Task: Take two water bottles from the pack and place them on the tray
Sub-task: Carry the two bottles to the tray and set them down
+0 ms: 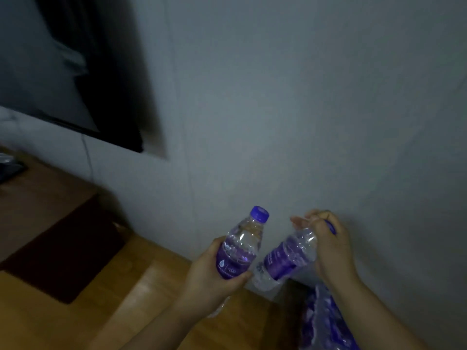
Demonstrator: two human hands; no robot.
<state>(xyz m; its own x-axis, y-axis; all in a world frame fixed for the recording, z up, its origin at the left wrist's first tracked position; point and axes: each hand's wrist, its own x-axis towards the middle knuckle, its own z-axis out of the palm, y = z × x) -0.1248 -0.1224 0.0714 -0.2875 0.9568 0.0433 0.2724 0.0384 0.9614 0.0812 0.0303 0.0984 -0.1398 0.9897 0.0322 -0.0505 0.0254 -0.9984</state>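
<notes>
My left hand grips a clear water bottle with a purple label and purple cap, held nearly upright around its middle. My right hand is wrapped around the neck and cap end of a second water bottle, which hangs tilted with its base pointing down and left. The two bottles are close together but apart. Below my right forearm lies the plastic-wrapped pack of purple-labelled bottles on the floor by the wall. No tray is in view.
A grey wall rises right behind the bottles. The wooden floor spreads to the left, with a dark mat on it. A dark panel hangs on the wall at the upper left.
</notes>
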